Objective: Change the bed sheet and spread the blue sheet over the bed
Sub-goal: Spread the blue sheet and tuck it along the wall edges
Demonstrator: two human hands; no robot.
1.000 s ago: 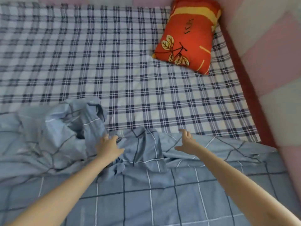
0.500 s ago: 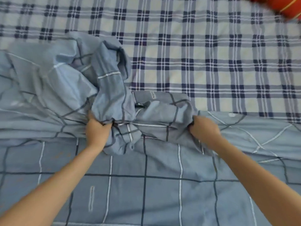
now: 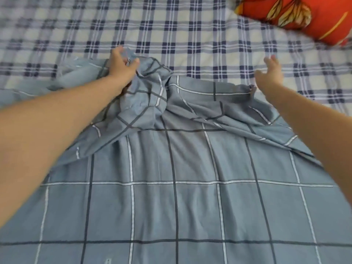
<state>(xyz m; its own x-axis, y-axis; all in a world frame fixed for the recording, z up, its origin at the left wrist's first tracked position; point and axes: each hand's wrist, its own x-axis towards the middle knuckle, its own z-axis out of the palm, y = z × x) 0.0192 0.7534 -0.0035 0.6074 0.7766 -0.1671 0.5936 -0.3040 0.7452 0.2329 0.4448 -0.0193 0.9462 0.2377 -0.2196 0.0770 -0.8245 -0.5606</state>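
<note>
The blue sheet (image 3: 171, 187), grey-blue with thin dark and white grid lines, lies flat over the near part of the bed and is bunched in folds at its far edge. My left hand (image 3: 122, 66) grips a fold of that bunched edge at upper left. My right hand (image 3: 270, 73) hovers past the sheet's far right edge with fingers spread, holding nothing, above the white and navy plaid sheet (image 3: 190, 35) that covers the far half of the bed.
An orange-red pillow (image 3: 297, 16) with a leaf print lies on the plaid sheet at the top right corner. The plaid sheet stretches flat across the whole width beyond the blue folds.
Both hands moved away from me, pushing the bunched blue edge further up the bed. My right hand let go of the fabric and opened. The bunch is flatter than before.
</note>
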